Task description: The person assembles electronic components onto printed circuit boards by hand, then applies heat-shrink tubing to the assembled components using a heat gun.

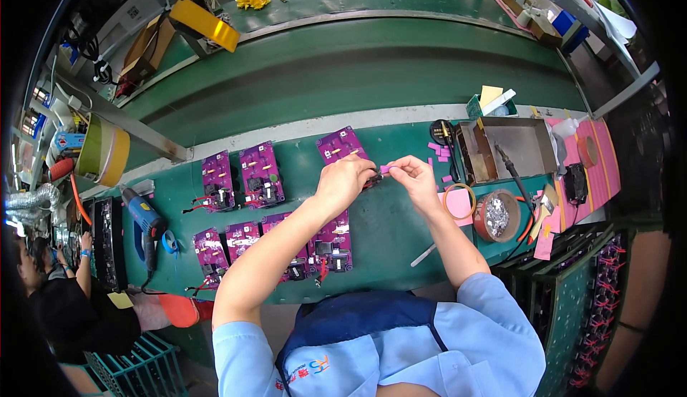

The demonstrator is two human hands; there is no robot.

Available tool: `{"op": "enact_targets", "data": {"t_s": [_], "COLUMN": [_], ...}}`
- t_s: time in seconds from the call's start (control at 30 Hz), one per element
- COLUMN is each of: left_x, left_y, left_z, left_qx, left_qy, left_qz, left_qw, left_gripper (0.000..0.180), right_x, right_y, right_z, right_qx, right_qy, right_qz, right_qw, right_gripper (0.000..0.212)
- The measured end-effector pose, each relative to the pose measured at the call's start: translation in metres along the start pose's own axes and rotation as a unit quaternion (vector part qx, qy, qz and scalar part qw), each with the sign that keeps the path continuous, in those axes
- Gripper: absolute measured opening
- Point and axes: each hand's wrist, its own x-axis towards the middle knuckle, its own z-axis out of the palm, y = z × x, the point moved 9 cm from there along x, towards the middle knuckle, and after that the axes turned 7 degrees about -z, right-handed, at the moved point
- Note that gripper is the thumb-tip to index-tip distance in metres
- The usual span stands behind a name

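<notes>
Right hand (413,178) pinches small pink piece (385,169) between thumb and finger. Piece sits just right of left hand (339,185), by near right corner of purple circuit board (339,144), far row, right end. Left fingers curled; what they grip hidden, cannot tell. Step in hand, as judged: fitting piece at board's corner. Next move likely calls for steady left hand, careful alignment.

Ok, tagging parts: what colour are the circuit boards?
Purple: the circuit boards show best in the head view.
</notes>
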Motion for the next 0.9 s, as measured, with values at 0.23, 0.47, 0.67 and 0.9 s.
{"op": "enact_targets", "data": {"t_s": [0.23, 0.47, 0.67, 0.9], "left_x": [0.000, -0.002, -0.004, -0.005], "left_y": [-0.012, -0.012, -0.009, -0.008], "left_z": [-0.002, -0.002, -0.005, -0.002], "left_qx": [-0.052, -0.035, -0.032, -0.010], "left_qy": [0.019, 0.042, 0.055, 0.049], "left_qz": [-0.038, -0.020, -0.002, 0.007], "left_qw": [0.998, 0.998, 0.998, 0.999], "left_gripper": [0.016, 0.017, 0.016, 0.015], "right_x": [0.008, 0.002, -0.003, -0.003], "right_y": [0.010, -0.018, -0.043, -0.052], "right_z": [0.007, 0.017, 0.024, 0.028], "right_qx": [0.078, -0.107, -0.244, -0.290], "right_qy": [-0.029, -0.040, -0.054, -0.065], "right_qz": [0.048, -0.052, -0.170, -0.203], "right_qw": [0.995, 0.992, 0.953, 0.933], "right_gripper": [0.006, 0.005, 0.007, 0.008]}}
